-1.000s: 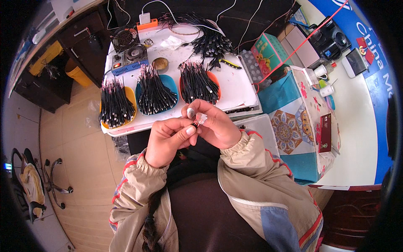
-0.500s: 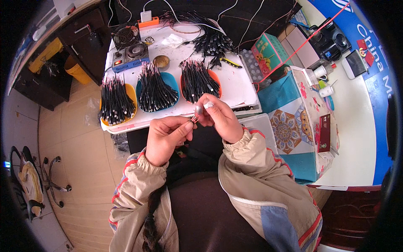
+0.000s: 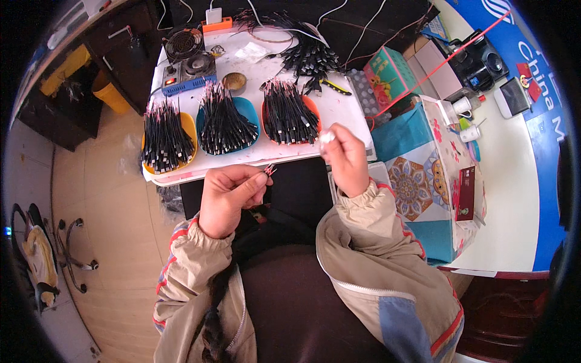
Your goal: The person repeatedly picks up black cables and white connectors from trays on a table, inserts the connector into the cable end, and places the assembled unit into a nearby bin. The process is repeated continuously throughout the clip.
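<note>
One white-topped counter [image 3: 341, 115] carries a wide blue plastic tray [image 3: 252, 113] of black cables [image 3: 226, 126], a yellow plastic tray [image 3: 193, 136] left of it and an orange-red plastic tray [image 3: 314, 107] right. The step in hand looks like work on fine wire ends; the next move calls for a steady pinch. Nearer than the blue tray, the left hand [image 3: 231, 197] clamps a dark cable with pinkish wire ends [image 3: 270, 170] between thumb and finger. Well apart, rightward, the right hand [image 3: 349, 158] is curled, blurred, with a small white piece [image 3: 327, 137] at its fingertips, whether gripped or worn I cannot tell.
</note>
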A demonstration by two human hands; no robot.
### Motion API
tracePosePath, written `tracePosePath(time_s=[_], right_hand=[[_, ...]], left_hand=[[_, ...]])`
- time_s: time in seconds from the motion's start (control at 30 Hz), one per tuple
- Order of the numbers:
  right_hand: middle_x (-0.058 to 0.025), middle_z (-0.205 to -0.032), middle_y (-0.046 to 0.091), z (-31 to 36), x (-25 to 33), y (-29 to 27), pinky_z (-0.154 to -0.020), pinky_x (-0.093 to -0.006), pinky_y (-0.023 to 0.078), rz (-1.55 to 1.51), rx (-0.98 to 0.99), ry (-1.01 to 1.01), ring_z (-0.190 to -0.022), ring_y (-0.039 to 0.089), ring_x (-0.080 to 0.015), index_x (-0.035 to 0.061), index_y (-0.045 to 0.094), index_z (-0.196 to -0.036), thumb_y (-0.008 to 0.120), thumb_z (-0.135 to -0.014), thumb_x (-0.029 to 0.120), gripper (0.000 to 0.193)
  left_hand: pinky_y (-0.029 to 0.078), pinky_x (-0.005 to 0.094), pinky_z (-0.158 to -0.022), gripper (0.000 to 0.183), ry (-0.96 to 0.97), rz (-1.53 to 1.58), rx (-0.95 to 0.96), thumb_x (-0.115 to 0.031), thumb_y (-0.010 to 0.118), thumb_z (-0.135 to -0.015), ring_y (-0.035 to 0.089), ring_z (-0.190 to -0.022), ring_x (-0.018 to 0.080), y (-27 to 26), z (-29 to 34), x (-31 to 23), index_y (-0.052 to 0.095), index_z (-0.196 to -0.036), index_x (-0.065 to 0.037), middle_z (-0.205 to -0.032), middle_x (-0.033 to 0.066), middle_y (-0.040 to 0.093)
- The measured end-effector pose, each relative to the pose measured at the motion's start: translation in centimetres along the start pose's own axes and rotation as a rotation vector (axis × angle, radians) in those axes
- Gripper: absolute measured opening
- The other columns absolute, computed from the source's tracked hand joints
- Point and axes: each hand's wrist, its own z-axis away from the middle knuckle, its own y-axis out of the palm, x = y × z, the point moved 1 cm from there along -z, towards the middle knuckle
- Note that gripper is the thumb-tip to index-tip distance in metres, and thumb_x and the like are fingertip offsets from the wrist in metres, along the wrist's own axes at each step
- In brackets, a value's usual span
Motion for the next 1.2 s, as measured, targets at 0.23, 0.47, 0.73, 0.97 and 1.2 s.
tracePosePath(time_s=[0.23,0.47,0.73,0.97,1.2], right_hand=[[-0.0094,-0.098,0.059,0.2,2.5,0.6,-0.075,-0.0354,0.049,0.292,0.339,-0.615,-0.086,0.059,-0.0275,0.0033,0.062,-0.099,0.072,-0.071,0.003,0.03],[-0.0094,-0.095,0.059,-0.6,2.9,1.2,-0.073,-0.0369,0.049,0.274,0.357,-0.688,-0.084,0.059,-0.0279,0.0042,0.062,-0.097,0.072,-0.065,-0.002,0.034],[-0.0085,-0.087,0.058,-0.4,3.4,1.3,-0.071,-0.0358,0.047,0.298,0.365,-0.722,-0.08,0.057,-0.0273,0.0045,0.06,-0.091,0.071,-0.064,-0.002,0.03],[-0.0069,-0.083,0.056,0.6,1.9,1.2,-0.065,-0.0296,0.043,0.219,0.409,-0.436,-0.072,0.054,-0.0211,0.0039,0.057,-0.09,0.066,-0.079,0.004,0.014],[0.0009,-0.087,0.053,1.7,0.8,1.1,-0.07,-0.0235,0.042,-0.44,0.614,0.374,-0.078,0.048,-0.0074,-0.0001,0.054,-0.098,0.056,-0.095,0.019,0.019]], left_hand=[[0.032,0.0176,-0.045,0.014,-0.102,0.01,0.103,-0.01,0.061,-0.09,0.044,-0.051,0.003,-0.5,-0.4,0.0,0.067,-0.088,0.002,-0.064,0.0006,0.057],[0.039,0.0179,-0.046,0.015,-0.138,-0.009,0.141,-0.011,0.062,-0.09,0.046,-0.052,0.0036,-0.5,-0.5,-0.7,0.067,-0.088,0.002,-0.064,0.0002,0.056],[0.028,0.0176,-0.046,0.012,-0.132,-0.07,0.137,-0.009,0.063,-0.088,0.045,-0.053,0.0036,0.1,-0.2,-1.1,0.067,-0.088,0.003,-0.064,0.0008,0.058],[0.044,0.0284,-0.047,0.01,0.636,-0.822,0.038,-0.004,0.063,-0.084,0.052,-0.052,0.015,1.1,-0.1,-0.7,0.064,-0.092,0.001,-0.063,0.005,0.055],[0.044,0.0324,-0.048,0.017,0.918,-1.077,0.0,0.002,0.067,-0.076,0.057,-0.053,0.0233,1.4,0.1,-0.1,0.062,-0.092,0.003,-0.065,0.0096,0.056]])
